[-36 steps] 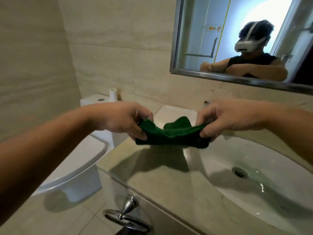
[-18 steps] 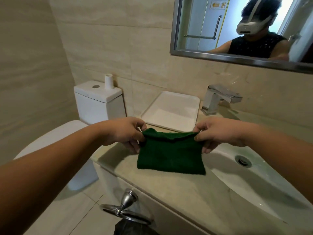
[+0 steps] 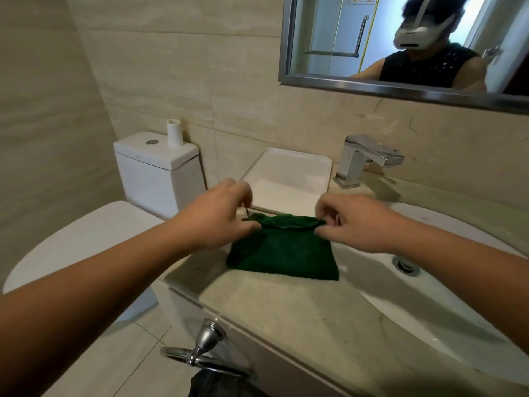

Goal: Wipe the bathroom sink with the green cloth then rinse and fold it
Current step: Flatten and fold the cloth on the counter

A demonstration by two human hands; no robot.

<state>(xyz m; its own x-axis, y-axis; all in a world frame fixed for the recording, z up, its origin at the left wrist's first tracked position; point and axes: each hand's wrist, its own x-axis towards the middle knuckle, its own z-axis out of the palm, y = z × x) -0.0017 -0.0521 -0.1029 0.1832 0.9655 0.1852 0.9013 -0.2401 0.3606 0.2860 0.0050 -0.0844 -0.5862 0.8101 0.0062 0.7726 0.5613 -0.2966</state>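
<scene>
Cloth, centre frame, flat on tabletop; soft, limp, likely damp; left hand and right hand pinch upper corners; sound hold.

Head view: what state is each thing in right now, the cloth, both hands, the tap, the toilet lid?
green cloth: folded, lying on the counter beside the basin.
left hand: pinches the cloth's far left corner.
right hand: pinches its far right corner.
tap: off, no water running.
toilet lid: down.
</scene>
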